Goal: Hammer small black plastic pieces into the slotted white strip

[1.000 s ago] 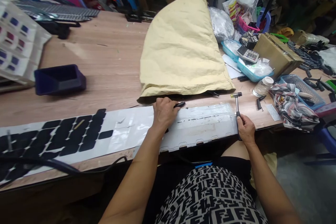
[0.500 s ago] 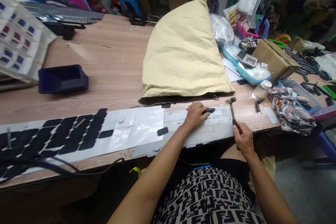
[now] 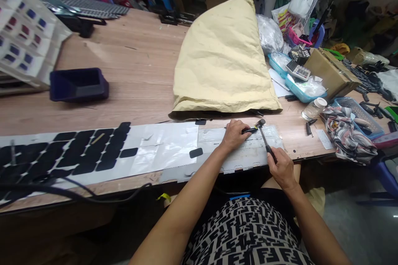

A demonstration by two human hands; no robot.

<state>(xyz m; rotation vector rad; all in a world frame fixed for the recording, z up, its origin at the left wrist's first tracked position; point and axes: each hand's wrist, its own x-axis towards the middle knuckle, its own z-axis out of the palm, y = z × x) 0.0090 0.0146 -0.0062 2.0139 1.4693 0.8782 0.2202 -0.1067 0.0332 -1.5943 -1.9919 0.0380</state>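
My left hand point(image 3: 235, 136) is closed on a small black elongated piece point(image 3: 250, 131), whose free end points right above the taped white sheet point(image 3: 236, 157) at the table's front edge. In my right hand point(image 3: 281, 167) is a hammer point(image 3: 264, 137), held by its black handle. The hammer's head is at the free end of the black piece; whether they touch I cannot tell. A large yellow paper sack point(image 3: 224, 58) lies just behind both hands, its open edge facing me.
Rows of black rounded pieces point(image 3: 81, 153) lie on white paper to the left. Behind them sits a dark blue bin point(image 3: 79, 85). At right are a clear jar point(image 3: 314, 109), a patterned cloth point(image 3: 348, 134), a blue basket point(image 3: 373, 120), a calculator point(image 3: 298, 70) and a cardboard box point(image 3: 329, 72).
The hammer's head has moved left, from beyond the black piece to its free end, and my right hand moved left too. My left hand keeps its hold. The whole view shifted slightly.
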